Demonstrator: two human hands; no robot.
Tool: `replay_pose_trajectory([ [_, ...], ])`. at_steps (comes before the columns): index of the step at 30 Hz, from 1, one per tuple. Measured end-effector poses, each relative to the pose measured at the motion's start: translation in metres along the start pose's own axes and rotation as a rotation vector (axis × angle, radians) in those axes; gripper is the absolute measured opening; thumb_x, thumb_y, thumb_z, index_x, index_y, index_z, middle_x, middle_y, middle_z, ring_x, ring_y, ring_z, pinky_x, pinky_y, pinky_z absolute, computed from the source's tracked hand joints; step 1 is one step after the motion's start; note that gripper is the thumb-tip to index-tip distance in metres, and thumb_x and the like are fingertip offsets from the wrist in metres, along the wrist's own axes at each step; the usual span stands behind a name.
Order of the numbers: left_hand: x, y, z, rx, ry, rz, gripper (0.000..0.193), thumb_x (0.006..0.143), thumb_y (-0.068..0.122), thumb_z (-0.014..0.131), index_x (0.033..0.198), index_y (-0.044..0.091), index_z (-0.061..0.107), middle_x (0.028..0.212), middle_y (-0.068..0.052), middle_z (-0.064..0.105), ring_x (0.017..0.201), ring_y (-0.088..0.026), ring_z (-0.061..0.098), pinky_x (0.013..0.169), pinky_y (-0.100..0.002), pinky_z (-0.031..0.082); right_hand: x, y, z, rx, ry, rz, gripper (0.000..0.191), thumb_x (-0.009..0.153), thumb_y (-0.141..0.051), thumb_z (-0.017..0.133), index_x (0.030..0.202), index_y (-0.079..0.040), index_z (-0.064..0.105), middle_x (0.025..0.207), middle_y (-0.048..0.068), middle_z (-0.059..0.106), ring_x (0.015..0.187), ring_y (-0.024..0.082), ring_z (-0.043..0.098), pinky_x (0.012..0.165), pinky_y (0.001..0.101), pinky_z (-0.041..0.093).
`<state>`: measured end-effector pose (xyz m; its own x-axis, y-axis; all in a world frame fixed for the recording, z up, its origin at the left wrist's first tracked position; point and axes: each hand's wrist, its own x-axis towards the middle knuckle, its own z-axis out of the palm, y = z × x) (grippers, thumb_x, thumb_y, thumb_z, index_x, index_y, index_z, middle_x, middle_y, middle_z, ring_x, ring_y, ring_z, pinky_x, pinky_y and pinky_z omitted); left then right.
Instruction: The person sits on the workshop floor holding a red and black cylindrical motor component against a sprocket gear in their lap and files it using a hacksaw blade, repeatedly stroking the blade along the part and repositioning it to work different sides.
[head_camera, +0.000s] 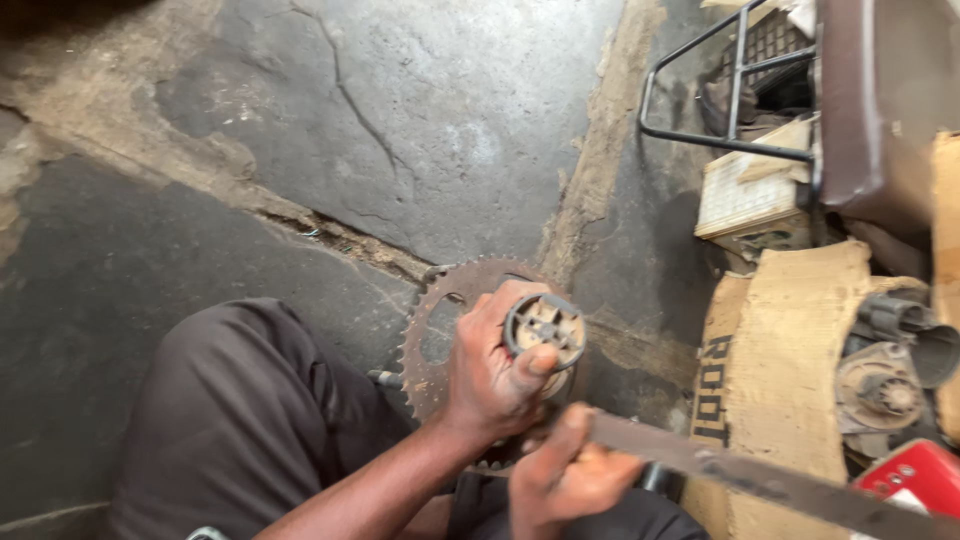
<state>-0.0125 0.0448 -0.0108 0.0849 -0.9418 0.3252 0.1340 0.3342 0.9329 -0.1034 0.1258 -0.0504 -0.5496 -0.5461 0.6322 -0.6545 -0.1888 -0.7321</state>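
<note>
Over on the left there's the person's knee (230, 410) in dark trousers, raised just beside the work. Now the left hand (490, 370) — fingers wrapped tight round a rusty toothed sprocket (440, 330), thumb pressed to the round hub (545, 328) at its centre, probably to keep the wheel from turning. The palm hides much of the sprocket. Just below, the right hand (570, 475) is clenched round a long flat metal bar (760, 480), its near end close to the hub; where they meet I can't make out. The bar runs off frame at right, over a sheet of cardboard (790, 350) beside greasy engine parts (885, 380) and a wire rack (730, 90), cropped.
</note>
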Motion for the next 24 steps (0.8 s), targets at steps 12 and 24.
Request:
replay_pose_trajectory([
  [12,-0.0089,0.0005,0.0051,0.021,0.054,-0.019,0.086,0.093,0.087,0.043,0.109,0.006,0.065,0.092,-0.005,0.068,0.089,-0.023,0.064,0.085,-0.036,0.052,0.0074,0.0022,-0.0026,0.034,-0.018,-0.011,0.056,0.107,-0.007,0.056,0.148,0.017,0.028,0.134,0.031,0.057,0.118,0.033,0.064,0.102,0.0409,0.055],
  [24,-0.0076,-0.0001,0.0051,0.038,0.075,0.009,0.085,0.094,0.086,0.043,0.107,0.006,0.065,0.092,-0.006,0.068,0.088,-0.024,0.063,0.084,-0.036,0.051,0.0051,0.0021,-0.0011,0.068,-0.025,0.050,0.050,0.108,-0.005,0.055,0.144,0.017,0.030,0.127,0.032,0.058,0.111,0.028,0.065,0.096,0.0354,0.057],
])
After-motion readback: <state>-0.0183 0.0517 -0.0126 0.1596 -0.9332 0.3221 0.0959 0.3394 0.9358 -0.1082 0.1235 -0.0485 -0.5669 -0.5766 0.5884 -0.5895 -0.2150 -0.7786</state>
